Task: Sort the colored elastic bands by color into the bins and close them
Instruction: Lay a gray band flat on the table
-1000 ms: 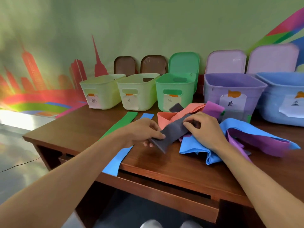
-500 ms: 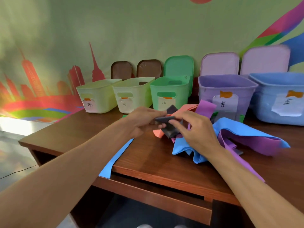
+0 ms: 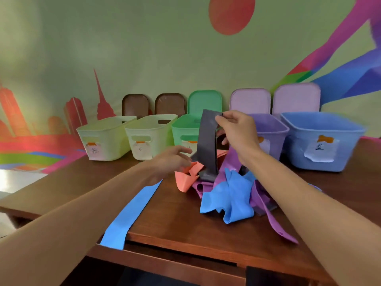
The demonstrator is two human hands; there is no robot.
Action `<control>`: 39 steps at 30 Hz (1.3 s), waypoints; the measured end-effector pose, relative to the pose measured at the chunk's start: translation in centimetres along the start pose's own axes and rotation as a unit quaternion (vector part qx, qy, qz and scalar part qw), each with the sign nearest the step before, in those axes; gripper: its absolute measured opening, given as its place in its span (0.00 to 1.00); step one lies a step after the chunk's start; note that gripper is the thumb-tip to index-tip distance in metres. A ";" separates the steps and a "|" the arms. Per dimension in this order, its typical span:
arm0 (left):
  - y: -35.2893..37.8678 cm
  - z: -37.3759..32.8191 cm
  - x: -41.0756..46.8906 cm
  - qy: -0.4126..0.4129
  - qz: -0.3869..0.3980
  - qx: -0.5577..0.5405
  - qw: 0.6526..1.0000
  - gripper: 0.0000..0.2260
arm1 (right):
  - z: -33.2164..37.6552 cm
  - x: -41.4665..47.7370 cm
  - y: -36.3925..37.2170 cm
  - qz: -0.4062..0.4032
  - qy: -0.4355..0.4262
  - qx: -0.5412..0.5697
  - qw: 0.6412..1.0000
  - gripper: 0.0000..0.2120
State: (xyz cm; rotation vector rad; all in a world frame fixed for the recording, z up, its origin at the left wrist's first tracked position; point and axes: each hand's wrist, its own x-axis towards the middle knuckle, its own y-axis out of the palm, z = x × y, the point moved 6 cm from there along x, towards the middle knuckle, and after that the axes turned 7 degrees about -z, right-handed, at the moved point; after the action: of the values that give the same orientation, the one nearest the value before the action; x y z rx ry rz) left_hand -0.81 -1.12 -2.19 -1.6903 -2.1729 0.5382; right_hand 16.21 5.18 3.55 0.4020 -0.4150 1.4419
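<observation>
Grey band [image 3: 207,141] hung pinched at its top end in right grip [image 3: 237,135], over the pile [image 3: 226,195] at bench [image 3: 175,219] centre. Left grip [image 3: 173,159] was open and empty at its 9 o'clock. Bins [image 3: 350,149] along 12 o'clock stood unlidded. Judged: most sorting and all closing left.

Left hand [image 3: 173,159] and right hand [image 3: 237,131] bare; forearms [image 3: 82,213] likewise (up to the frame's edge).

Brown wooden table [image 3: 175,221], green wall [image 3: 123,48], red skyline mural [image 3: 74,112], red circle [image 3: 231,13]
</observation>
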 end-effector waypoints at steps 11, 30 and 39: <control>4.1 -5.8 3.9 0.037 0.120 0.080 0.989 0.19 | 1.2 6.5 -1.9 -0.027 0.118 0.054 0.991 0.05; 5.0 -8.0 6.8 0.035 0.130 -0.294 0.946 0.18 | 4.5 10.8 -1.7 -0.117 0.097 0.284 0.947 0.07; 3.2 -6.9 4.7 0.003 0.151 -0.198 0.968 0.10 | 3.8 10.0 -1.2 -0.176 0.138 0.382 0.897 0.09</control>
State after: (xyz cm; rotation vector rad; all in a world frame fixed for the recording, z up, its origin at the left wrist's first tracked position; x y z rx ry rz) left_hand 4.09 4.77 2.37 -2.2496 -2.1326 0.1713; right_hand 18.16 11.75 11.79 0.8402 0.4674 1.2300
